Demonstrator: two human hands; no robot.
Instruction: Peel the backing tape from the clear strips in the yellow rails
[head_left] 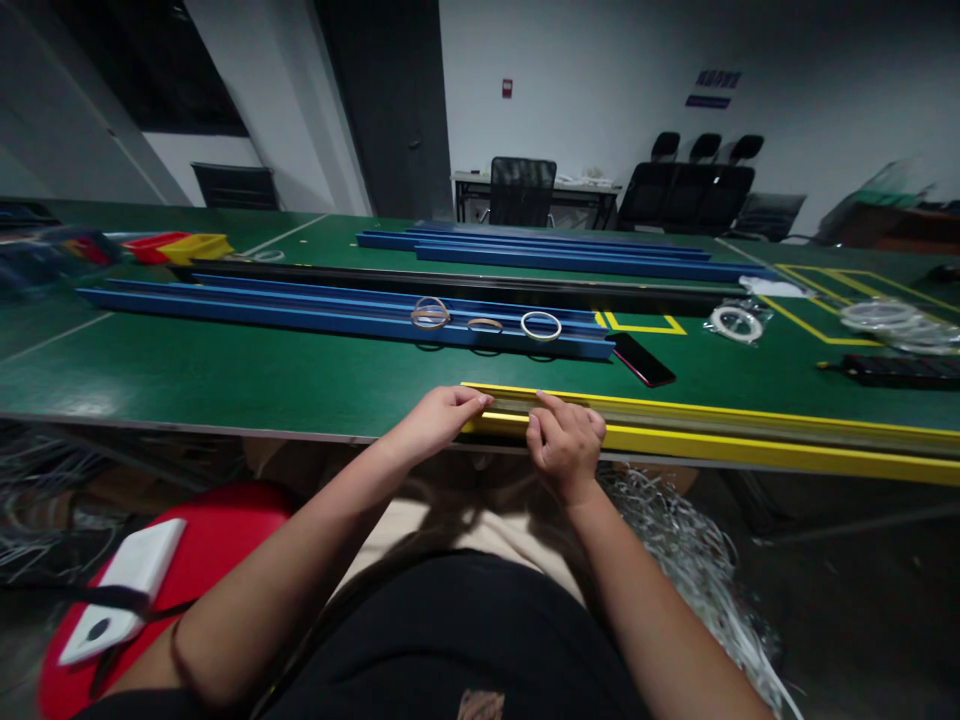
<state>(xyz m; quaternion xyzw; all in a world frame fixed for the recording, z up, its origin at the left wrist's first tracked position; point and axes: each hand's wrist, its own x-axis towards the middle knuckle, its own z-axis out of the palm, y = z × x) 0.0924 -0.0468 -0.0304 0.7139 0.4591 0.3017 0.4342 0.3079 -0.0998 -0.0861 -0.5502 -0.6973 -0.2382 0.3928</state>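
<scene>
A long yellow U-shaped channel (675,435) lies along the table's front edge, its left end in front of me. My left hand (442,418) is at that end, thumb and index finger pinched together above the groove. Whatever sits between those fingertips is too small to make out. A little further right, my right hand (566,440) rests on the channel with curled fingers over its near wall; the index fingertip reaches into the groove. Beyond my hands, tape rolls (541,326) stand in a blue channel (337,322).
A phone (643,360) lies beside the blue channel's right end. Farther back are a black channel (480,282) and more blue channels (555,252). Bagged rolls (735,322) lie to the right, colored bins (191,248) to the left. A red stool (217,530) stands below.
</scene>
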